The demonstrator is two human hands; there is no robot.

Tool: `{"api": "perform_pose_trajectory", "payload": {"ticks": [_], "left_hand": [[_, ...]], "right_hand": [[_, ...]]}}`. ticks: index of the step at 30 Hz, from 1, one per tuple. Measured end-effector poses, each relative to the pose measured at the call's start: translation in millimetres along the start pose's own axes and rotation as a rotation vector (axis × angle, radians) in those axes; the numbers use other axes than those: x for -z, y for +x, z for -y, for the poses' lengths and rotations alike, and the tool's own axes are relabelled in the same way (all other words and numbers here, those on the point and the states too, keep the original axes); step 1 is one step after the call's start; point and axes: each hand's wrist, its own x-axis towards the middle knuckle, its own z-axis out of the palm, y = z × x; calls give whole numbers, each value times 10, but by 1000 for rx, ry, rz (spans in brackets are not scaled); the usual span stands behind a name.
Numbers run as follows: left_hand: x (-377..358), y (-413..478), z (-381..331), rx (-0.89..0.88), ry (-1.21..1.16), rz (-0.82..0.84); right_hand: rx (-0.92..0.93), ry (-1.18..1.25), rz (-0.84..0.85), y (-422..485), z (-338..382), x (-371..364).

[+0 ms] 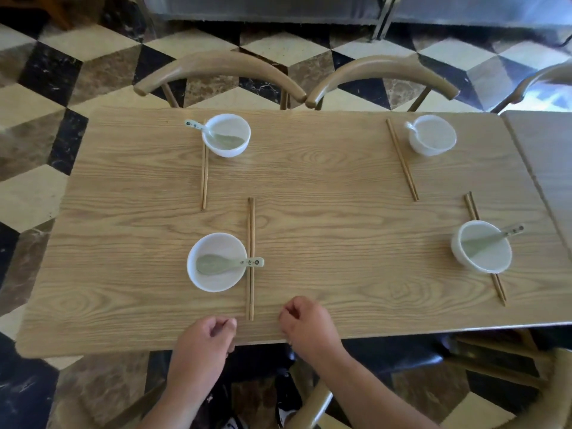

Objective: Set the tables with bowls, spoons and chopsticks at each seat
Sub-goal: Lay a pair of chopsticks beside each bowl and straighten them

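Observation:
Four white bowls stand on the wooden table (325,187). The near-left bowl (216,281) holds a spoon (226,264), with a pair of chopsticks (250,258) along its right side. The far-left bowl (230,148) holds a spoon (210,133), chopsticks (204,178) beside it. The far-right bowl (431,136) has chopsticks (401,159) to its left. The near-right bowl (481,247) holds a spoon (492,239) and sits over chopsticks (484,247). My left hand (204,339) and right hand (306,323) rest curled at the near edge, holding nothing, either side of the near-left chopsticks' end.
Two wooden chairs (223,69) (380,72) stand behind the far edge. A second table (544,156) adjoins on the right with another chair (544,78) behind it. More chair frames (510,360) sit under the near edge. The floor is checkered tile.

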Motion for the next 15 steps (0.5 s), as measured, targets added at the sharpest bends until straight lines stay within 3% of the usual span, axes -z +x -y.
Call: {"api": "perform_pose_trajectory", "payload": {"ticks": [7,15], "left_hand": [[-301,-379,-351,-159,19,132],[-812,-489,-563,-317,-8,236]], "right_hand": [[74,23,-163,-319,-111,505],[-11,161,-334,-700,-621,853]]}}
